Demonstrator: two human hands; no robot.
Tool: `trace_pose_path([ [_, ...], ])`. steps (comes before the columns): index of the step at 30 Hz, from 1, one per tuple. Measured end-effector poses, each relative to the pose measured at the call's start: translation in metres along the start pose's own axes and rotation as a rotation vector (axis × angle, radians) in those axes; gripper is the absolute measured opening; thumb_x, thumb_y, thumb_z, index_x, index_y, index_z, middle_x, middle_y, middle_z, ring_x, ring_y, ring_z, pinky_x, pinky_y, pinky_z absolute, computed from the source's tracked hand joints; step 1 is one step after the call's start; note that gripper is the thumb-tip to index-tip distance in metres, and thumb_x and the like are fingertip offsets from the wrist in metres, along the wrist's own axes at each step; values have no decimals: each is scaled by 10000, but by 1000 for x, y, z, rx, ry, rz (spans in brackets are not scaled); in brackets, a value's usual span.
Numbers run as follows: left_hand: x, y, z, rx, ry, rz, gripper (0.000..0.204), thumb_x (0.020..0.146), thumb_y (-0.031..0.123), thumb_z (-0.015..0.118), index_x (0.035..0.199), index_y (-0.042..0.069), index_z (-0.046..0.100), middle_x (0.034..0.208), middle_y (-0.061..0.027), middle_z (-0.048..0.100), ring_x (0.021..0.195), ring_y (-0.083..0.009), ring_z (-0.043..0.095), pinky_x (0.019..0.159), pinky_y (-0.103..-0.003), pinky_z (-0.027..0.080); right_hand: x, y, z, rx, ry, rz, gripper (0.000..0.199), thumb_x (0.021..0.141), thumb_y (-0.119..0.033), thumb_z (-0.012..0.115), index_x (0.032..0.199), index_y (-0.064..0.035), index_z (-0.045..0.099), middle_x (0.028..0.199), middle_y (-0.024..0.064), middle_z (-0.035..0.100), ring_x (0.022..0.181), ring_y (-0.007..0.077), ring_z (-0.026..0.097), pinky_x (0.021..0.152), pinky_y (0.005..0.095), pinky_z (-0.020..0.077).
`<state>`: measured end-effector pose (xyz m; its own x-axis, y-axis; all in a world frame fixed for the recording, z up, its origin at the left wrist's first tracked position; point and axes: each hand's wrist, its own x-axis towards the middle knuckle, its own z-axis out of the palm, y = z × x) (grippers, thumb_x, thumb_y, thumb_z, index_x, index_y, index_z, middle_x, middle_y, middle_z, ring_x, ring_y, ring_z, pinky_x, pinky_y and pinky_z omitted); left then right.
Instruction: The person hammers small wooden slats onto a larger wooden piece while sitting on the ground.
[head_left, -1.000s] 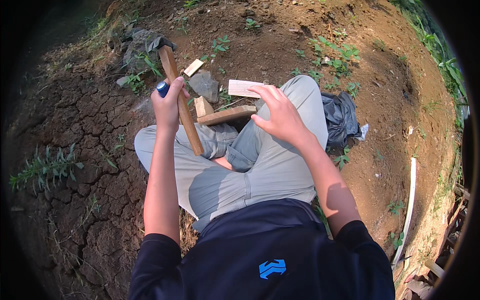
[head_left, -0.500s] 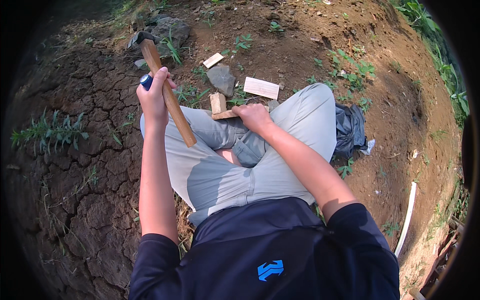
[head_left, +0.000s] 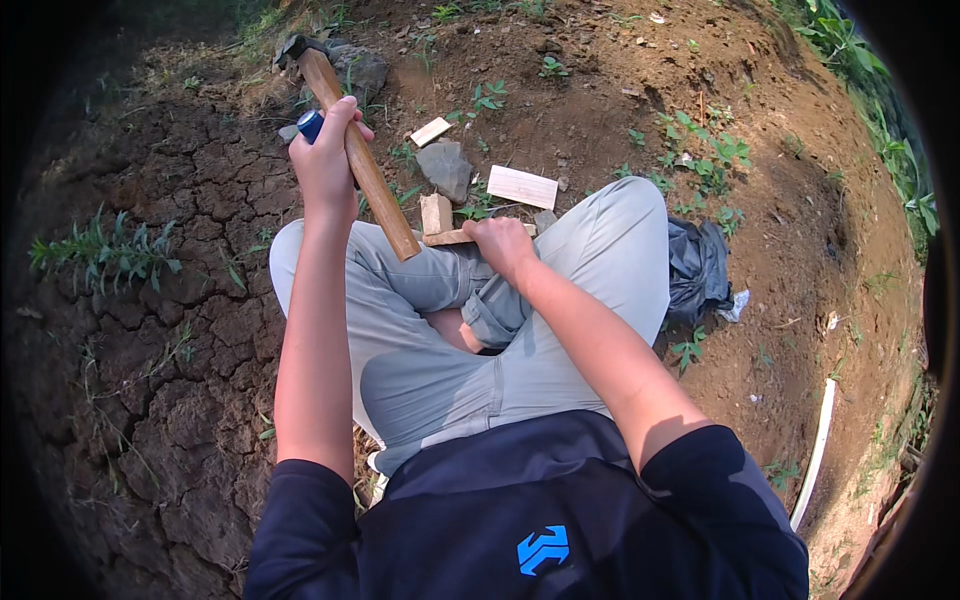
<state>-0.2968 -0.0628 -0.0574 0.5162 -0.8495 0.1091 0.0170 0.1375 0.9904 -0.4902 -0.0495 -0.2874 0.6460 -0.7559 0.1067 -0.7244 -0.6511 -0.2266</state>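
Note:
My left hand (head_left: 326, 168) is wrapped round the wooden handle of a hammer (head_left: 372, 186), whose dark head points away from me. The same hand also holds a short blue cylinder (head_left: 310, 125) with a pale end; its kind is unclear. My right hand (head_left: 503, 244) grips a flat strip of wood (head_left: 450, 238) lying crosswise before my crossed legs. At the strip's left end a small wooden block (head_left: 436, 213) stands upright, apparently touching it. Whether they are joined cannot be seen. The fingertips of my right hand are partly hidden.
Beyond my legs lie a grey stone (head_left: 445, 169), a pale board (head_left: 522, 187) and a smaller wood piece (head_left: 431, 131). A larger rock (head_left: 360, 70) sits behind the hammer. A black plastic bag (head_left: 697, 265) is beside my right knee, and a white strip (head_left: 815, 455) lies farther right.
My left hand has moved forward and slightly right with the hammer and the blue cylinder. The right hand keeps its grip on the wood strip at nearly the same place.

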Motion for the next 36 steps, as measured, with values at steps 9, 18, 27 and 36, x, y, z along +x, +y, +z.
trace_pose_path([
  [9,3,14,27,-34,-83,69,237,871,264,713,830,34,674,696,-72,676,626,-134,627,620,-286,466,6,14,-3,48,7,-29,129,912,-123,552,996,-181,631,877,92,738,826,293,741,682,414,579],
  [18,12,27,22,23,-137,145,222,894,278,713,899,59,673,746,-37,665,657,-98,604,622,-267,467,6,44,-19,130,-44,-187,167,828,-125,636,991,-156,649,829,114,728,806,323,725,655,451,551],
  [27,29,11,16,155,-150,98,230,897,272,713,870,46,680,716,-43,665,662,-101,617,627,-268,454,-14,29,-34,176,-249,-144,215,848,-104,549,1022,-142,671,911,100,736,857,328,720,729,457,570],
  [36,58,-19,14,158,-153,46,247,900,295,708,868,52,685,710,-26,658,663,-85,592,641,-262,429,-6,40,-50,334,-157,-55,400,780,-31,626,1172,-106,655,1064,134,725,981,339,698,829,453,553],
])
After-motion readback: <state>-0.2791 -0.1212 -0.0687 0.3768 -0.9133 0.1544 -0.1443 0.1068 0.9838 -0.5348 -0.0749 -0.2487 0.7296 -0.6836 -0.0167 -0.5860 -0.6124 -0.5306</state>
